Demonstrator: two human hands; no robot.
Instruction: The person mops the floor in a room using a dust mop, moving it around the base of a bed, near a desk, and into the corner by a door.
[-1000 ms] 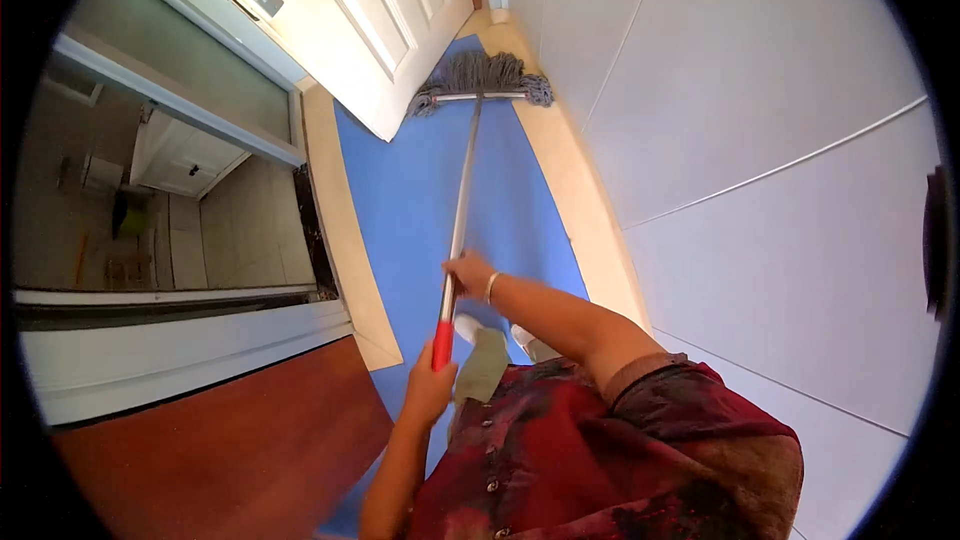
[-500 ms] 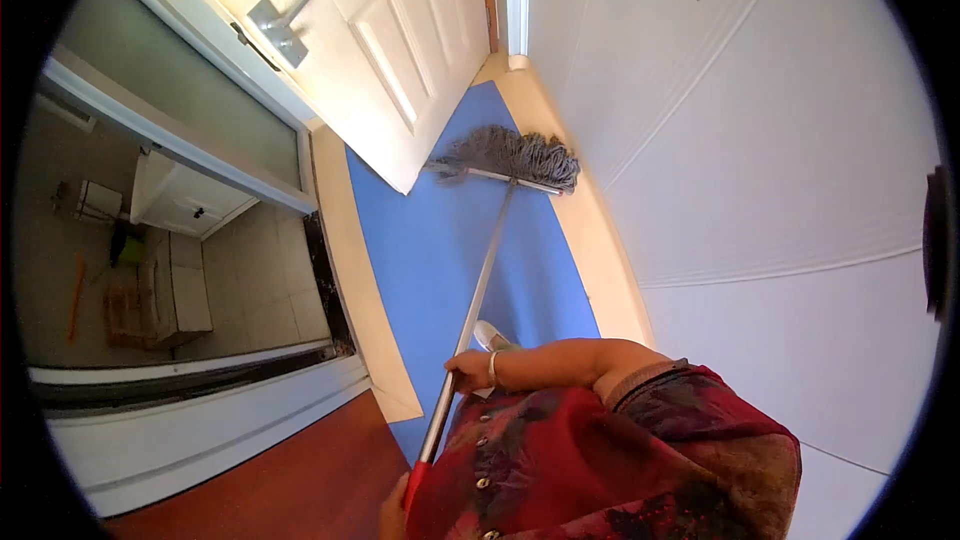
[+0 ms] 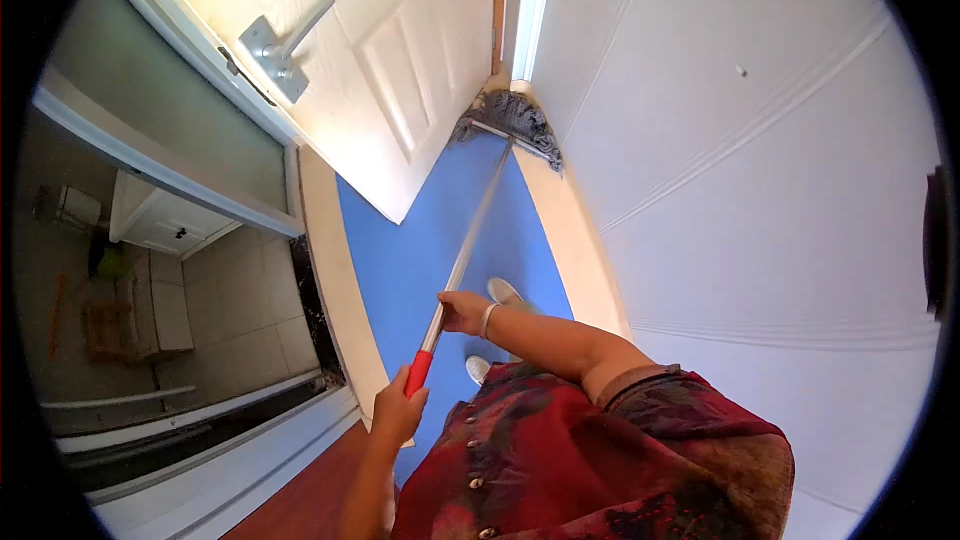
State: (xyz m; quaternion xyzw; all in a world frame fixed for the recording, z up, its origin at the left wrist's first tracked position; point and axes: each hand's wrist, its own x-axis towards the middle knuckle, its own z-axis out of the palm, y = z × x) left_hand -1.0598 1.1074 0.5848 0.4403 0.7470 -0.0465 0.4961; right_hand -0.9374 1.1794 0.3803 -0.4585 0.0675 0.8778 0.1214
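Observation:
A long-handled mop (image 3: 477, 223) slants away from me across the blue floor. Its grey string head (image 3: 518, 118) is spread in the far corner between the white door and the wall, touching the floor. My right hand (image 3: 463, 313), with a pale bracelet at the wrist, is wrapped round the metal shaft. Lower down, my left hand (image 3: 398, 408) grips the red sleeve (image 3: 419, 372) near the handle's top end. Both hands are closed on the mop.
On the left a white door (image 3: 400, 80) with a lever handle (image 3: 285, 50) stands ajar. A pale wall (image 3: 740, 170) runs along the right. My white shoes (image 3: 503, 290) are on the blue floor (image 3: 400, 250). Beyond a raised sill at left lies a tiled room (image 3: 235, 290) with a white cabinet.
The mop head has slid forward, away from me, into the corner by the door. Both hands have moved forward with the handle, and my left hand has come further into view.

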